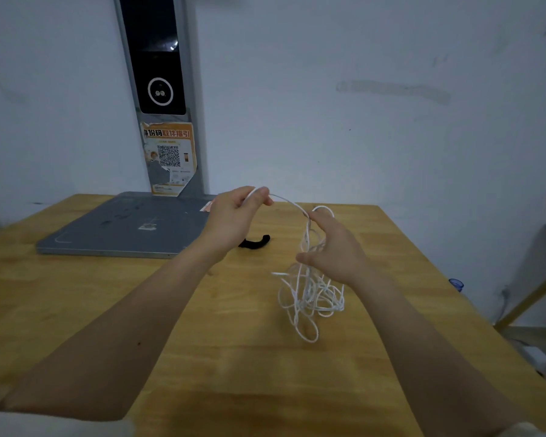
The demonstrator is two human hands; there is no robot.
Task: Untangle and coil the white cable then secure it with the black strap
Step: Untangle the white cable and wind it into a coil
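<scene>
a torn orange-and-white sticker [170, 159] is stuck on the grey post [158, 58] at the back of the table. its top line reads "身份码" in dark characters, then "取件指引" in orange. under that heading sits a black qr code [168, 155] on a white panel. the small print around the code and along the sticker's lower edge is too small to read. a small label [147, 227] on the grey base plate [123, 225] carries marks too blurred to read. no other text is readable.
</scene>
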